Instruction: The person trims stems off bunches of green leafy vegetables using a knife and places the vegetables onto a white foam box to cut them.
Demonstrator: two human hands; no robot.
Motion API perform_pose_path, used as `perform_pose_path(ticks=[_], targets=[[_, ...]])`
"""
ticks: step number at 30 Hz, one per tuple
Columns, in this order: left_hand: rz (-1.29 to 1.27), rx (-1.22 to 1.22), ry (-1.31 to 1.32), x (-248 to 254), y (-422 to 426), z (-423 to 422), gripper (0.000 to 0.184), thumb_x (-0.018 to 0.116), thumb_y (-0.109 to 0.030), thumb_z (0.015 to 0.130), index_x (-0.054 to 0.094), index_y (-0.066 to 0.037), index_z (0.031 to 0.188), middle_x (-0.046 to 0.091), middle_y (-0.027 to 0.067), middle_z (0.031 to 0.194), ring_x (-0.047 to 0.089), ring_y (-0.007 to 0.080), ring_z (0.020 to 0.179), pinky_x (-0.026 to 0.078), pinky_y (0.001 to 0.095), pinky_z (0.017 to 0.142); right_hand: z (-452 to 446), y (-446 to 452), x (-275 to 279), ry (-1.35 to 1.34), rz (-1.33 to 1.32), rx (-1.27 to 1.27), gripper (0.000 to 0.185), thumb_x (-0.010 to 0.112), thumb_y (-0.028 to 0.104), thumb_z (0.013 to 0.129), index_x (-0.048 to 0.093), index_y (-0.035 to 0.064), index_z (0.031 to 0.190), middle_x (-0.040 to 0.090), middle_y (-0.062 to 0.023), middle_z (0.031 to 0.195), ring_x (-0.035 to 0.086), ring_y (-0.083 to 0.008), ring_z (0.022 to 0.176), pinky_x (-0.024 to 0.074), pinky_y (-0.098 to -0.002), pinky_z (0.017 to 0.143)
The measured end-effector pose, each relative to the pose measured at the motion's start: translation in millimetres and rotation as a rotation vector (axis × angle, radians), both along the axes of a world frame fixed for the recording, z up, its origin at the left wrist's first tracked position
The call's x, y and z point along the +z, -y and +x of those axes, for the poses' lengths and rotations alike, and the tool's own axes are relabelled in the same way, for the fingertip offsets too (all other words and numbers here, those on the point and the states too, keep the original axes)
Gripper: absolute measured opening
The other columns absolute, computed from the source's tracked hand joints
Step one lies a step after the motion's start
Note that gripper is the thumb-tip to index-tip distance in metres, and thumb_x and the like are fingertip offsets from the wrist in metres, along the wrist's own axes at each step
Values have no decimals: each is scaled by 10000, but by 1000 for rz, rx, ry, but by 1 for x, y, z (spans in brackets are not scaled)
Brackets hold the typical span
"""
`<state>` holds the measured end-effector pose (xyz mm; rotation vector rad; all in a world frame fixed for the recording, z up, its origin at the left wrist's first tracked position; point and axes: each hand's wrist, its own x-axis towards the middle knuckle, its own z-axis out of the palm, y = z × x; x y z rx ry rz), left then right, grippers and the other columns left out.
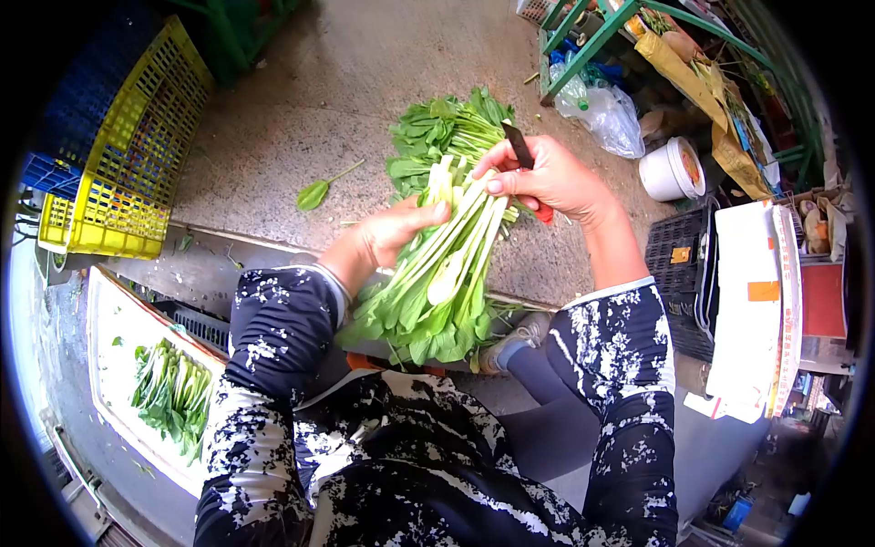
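A bunch of leafy greens hangs leaves down over the edge of the stone surface, its pale stems pointing up. My left hand is wrapped round the stems from the left. At the stem ends, my right hand has its thumb and fingers closed on the stems, and a dark blade sticks up between its fingers. Part of something red shows under that hand. Behind the hands, another pile of greens lies on the stone surface. A single leaf lies to the left.
At the left are a yellow crate and a white foam box holding greens. A white bucket, a plastic bag and a green metal frame are at the right, with a black crate and cardboard nearer.
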<state>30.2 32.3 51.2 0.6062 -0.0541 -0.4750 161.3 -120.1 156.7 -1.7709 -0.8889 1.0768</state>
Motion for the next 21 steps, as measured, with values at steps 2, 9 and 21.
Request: perform_pose_path(ticks=[2,9,21], targets=[[-60,-20,123,-2,3,0,851,772,-312,652,315,-44,1317,457,255,1231,475,414,1115,408,485,939,-5,-6,-2,-11,5,-82,234,674,168,772,623,31,955,553,23,636,406,-11,423,289,-152,374],[-195,124,-86,10,6,-5,614,619,-232,737,381,-15,1259,535,215,1127,544,411,1017,455,499,888,-22,-7,-14,456,282,-456,340,694,163,770,581,9,1052,592,-6,743,458,-25,546,375,-162,478],[-48,166,-162,0,3,-3,557,591,-177,751,399,36,1228,566,200,1089,593,299,960,478,431,877,-55,2,-17,511,-72,-445,259,710,217,716,557,8,714,587,-70,596,575,-135,534,455,-283,499]])
